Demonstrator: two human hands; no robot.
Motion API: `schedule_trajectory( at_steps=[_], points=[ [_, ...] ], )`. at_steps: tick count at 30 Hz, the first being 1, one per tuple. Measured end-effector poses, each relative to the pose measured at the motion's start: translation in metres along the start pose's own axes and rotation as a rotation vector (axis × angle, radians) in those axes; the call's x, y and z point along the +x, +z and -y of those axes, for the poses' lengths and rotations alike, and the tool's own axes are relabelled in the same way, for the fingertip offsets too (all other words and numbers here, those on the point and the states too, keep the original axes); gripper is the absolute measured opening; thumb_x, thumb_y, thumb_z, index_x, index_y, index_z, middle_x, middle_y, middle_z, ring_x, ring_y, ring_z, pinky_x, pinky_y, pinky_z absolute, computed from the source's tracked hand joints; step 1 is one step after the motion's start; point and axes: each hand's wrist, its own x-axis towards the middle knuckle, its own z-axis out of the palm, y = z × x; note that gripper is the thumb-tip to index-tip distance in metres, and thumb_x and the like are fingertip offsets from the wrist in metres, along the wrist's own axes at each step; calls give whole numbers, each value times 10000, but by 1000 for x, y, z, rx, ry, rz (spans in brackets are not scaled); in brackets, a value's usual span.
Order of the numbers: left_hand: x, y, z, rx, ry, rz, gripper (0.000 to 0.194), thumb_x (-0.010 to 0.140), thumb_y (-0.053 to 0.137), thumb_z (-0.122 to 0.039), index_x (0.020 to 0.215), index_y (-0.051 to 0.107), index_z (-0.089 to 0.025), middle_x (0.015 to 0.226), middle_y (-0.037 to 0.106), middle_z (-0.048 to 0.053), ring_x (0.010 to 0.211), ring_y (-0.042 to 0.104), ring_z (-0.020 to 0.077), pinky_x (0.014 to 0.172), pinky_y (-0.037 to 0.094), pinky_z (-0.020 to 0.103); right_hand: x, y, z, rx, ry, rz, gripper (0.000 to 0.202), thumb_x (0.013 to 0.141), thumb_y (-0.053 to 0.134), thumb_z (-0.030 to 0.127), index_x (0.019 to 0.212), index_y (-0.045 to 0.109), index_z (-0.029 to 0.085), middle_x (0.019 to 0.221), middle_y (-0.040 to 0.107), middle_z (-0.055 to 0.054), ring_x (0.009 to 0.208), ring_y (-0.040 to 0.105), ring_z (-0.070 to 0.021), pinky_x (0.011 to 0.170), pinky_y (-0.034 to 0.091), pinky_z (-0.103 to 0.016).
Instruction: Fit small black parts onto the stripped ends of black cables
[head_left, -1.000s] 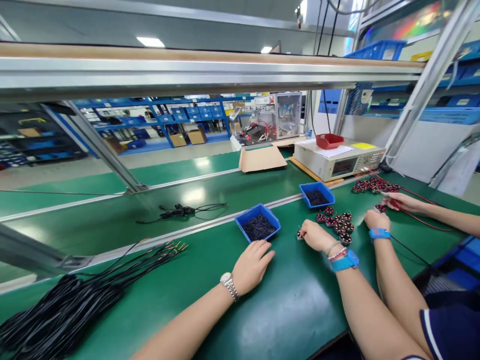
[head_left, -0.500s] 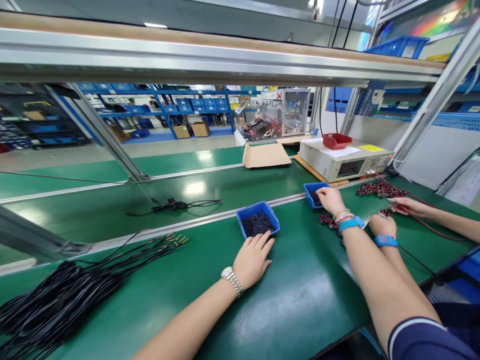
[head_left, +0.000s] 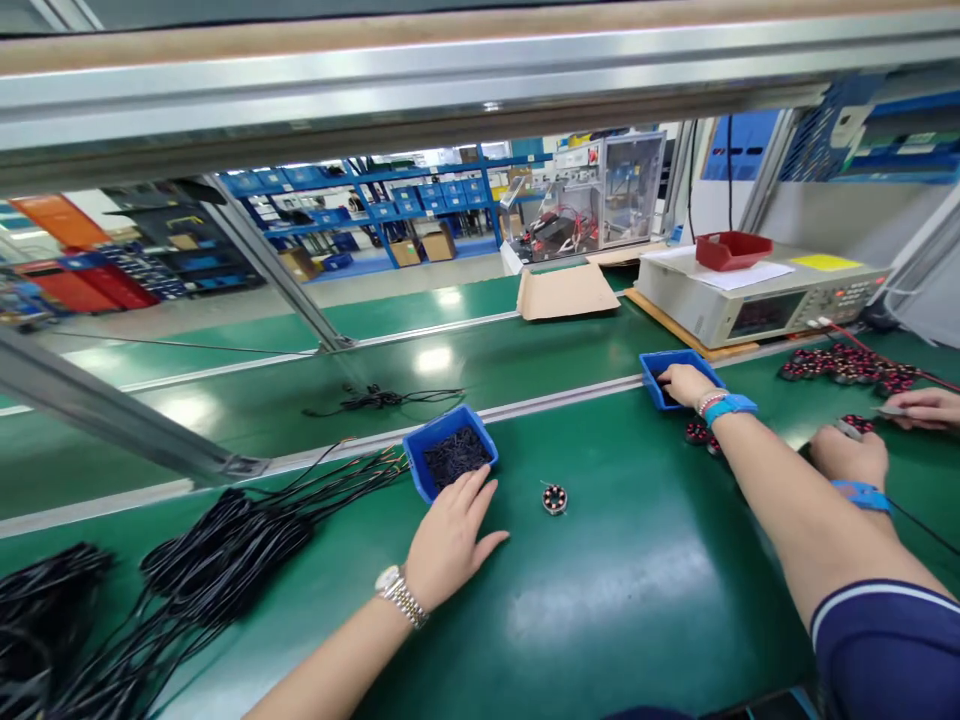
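Observation:
My left hand, with a watch on its wrist, lies with fingers stretched over the near edge of a blue bin. Many small black pieces, perhaps short tubes, fill that bin. Right of this hand a small copper-wound ring like a motor stator lies on the green tabletop. My right hand, with bracelets and a blue wristband, reaches into a second blue bin. Its fingers are bent together inside, and what they hold is hidden. Several wound rings lie beside the right forearm.
At right, a co-worker's hands hold a wound ring and a probe near a ring pile. A bench meter carries a red tray. Black cable bundles cover the left side. A metal shelf beam crosses above.
My left hand and its blue bin have shifted left along the table. A wound ring now shows to their right. My right hand stays at its bin. The view has turned slightly left.

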Motion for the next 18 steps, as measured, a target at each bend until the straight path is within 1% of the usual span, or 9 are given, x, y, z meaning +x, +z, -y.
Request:
schedule_trajectory(
  at_steps=[2,4,7,9,12,13,15,17,18],
  points=[
    [2,5,-4,-189,10,46,461,796,500,-354,1213,439,-167,1260,466,116,1150,422,233,973,344,401,0,3,7,11,-73,21,296,728,535,205,993,666,201,1068,623,-48,989,551,-172,899,367,-217],
    [14,14,-11,-392,12,116,456,767,554,-315,1192,450,-187,1197,517,95,1099,463,204,948,374,371,-1,7,17,16,-111,25,275,737,524,225,967,675,223,1053,631,-25,984,551,-163,894,368,-210],
    [40,26,-21,-618,-19,201,549,671,663,-287,1174,462,-194,1154,543,93,992,514,198,851,430,350,-5,11,31,13,-84,-14,250,746,503,250,909,691,225,990,654,-36,929,572,-176,851,397,-243],
    [54,30,-24,-720,-32,245,642,637,690,-254,1216,418,-203,1164,537,95,922,533,183,772,449,323,-9,12,38,17,-47,-53,231,732,507,245,857,699,217,941,666,-49,879,585,-181,808,413,-253],
    [62,31,-29,-815,8,278,710,647,667,-169,1274,339,-234,1187,531,80,924,531,168,759,436,299,-14,11,43,37,-5,-111,190,699,523,231,763,699,201,881,674,-55,803,595,-171,747,422,-239],
    [61,31,-31,-825,23,276,679,656,652,-149,1262,358,-238,1170,543,72,929,531,164,774,428,298,-16,10,43,48,6,-129,182,693,523,231,744,695,198,862,676,-54,778,595,-165,729,423,-233],
    [56,31,-35,-806,48,249,548,662,653,-162,1172,465,-224,1085,578,59,917,534,162,803,417,301,-19,9,44,74,26,-165,184,695,513,237,734,687,198,822,678,-48,734,594,-153,695,424,-222],
    [50,32,-40,-755,67,202,414,648,681,-236,1040,554,-197,988,591,56,887,533,170,808,414,308,-21,10,45,102,49,-206,193,705,495,239,744,679,195,788,678,-43,715,592,-149,683,424,-221],
    [47,32,-42,-728,73,180,388,635,694,-281,991,571,-188,954,588,56,876,529,177,801,416,313,-21,11,46,114,62,-227,193,706,489,234,741,674,190,777,677,-43,714,592,-151,685,424,-224]
  ],
)
